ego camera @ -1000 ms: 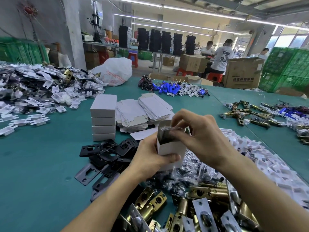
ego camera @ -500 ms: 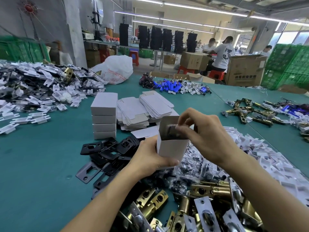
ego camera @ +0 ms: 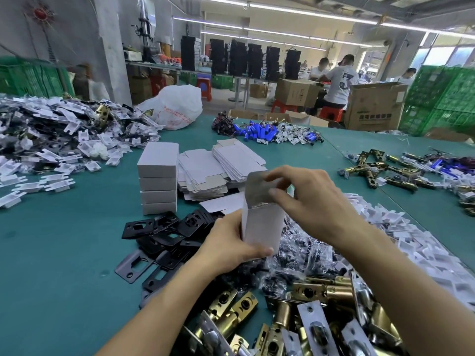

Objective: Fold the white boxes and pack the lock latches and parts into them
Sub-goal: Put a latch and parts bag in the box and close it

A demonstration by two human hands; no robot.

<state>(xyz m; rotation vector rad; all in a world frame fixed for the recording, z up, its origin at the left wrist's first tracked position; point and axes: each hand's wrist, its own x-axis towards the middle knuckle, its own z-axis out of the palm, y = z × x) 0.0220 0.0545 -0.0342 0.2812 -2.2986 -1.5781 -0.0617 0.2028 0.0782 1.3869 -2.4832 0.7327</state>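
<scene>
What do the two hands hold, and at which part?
The left hand grips the white box around its lower body; the right hand pinches its top flap.

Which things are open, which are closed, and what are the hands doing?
Held box: upright, top open, flap raised.
Left hand: grips the box low down.
Right hand: pinches the top flap.
Stacked boxes: four, closed.
Box blanks: flat, unfolded.
Brass latches: loose, unpacked.

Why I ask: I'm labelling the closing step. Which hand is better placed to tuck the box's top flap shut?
Probably the right hand: its fingers pinch the top flap of the white box, while the left hand grips the box's lower body, holding it upright.
</scene>
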